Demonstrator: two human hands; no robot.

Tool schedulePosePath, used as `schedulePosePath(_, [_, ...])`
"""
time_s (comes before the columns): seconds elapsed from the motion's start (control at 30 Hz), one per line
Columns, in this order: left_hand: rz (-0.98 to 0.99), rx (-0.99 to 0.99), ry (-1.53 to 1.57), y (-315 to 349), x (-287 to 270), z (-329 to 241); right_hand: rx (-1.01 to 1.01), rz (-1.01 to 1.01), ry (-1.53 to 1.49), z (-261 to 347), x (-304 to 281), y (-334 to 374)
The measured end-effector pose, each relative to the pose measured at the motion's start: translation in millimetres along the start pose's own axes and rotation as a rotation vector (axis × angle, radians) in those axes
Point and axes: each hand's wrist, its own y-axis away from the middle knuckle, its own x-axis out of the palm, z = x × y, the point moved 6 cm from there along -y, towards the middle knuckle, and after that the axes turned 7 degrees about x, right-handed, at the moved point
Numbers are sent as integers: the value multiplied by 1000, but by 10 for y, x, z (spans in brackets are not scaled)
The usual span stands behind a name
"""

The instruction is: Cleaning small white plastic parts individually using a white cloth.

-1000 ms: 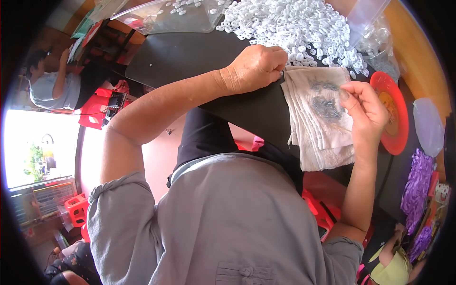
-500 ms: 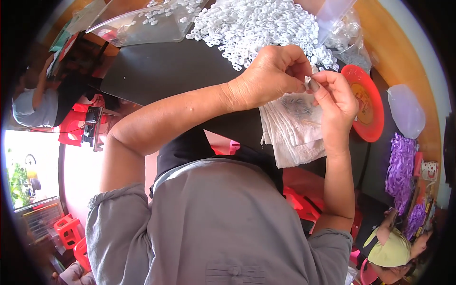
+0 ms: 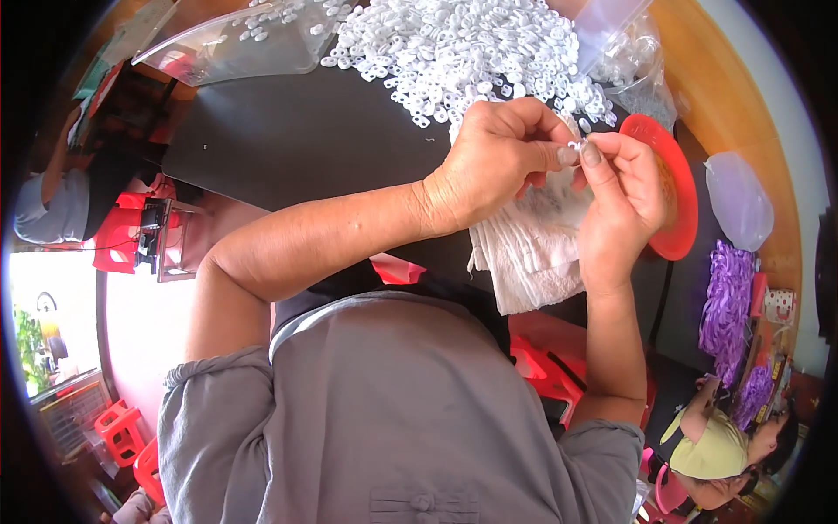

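A small white plastic piece [image 3: 576, 147] is pinched between the fingertips of both hands, above a cloth. My left hand [image 3: 493, 162] is closed, its thumb and forefinger on one side of the piece. On the other side my right hand [image 3: 621, 188] grips it between thumb and forefinger, fingers curled. The fingertips cover much of the piece, so its exact shape cannot be made out. Below the hands lies a folded whitish cloth [image 3: 532, 253], partly hidden by them. A large pile of small white oval plastic pieces with holes [image 3: 463, 52] spreads just beyond.
A clear plastic bin [image 3: 262, 61] stands far left on the dark table [image 3: 288, 131]. A red plate [image 3: 685, 196] lies to the right of my right hand, near a clear bag [image 3: 650, 87]. Purple strips [image 3: 726, 314] hang farther right. Another person [image 3: 711, 445] sits at lower right.
Both hands have stayed together around the white piece, dipping slightly nearer. More white shows between the fingertips now. The surroundings have shifted a little to the left in view.
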Motion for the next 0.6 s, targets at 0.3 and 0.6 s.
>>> schedulePosePath(0.3, [-44, -6, 93, 33, -46, 32, 68, 46, -42, -111, 65, 12])
schedulePosePath(0.6, [-40, -52, 70, -50, -159, 114, 35, 64, 168, -108, -18, -75])
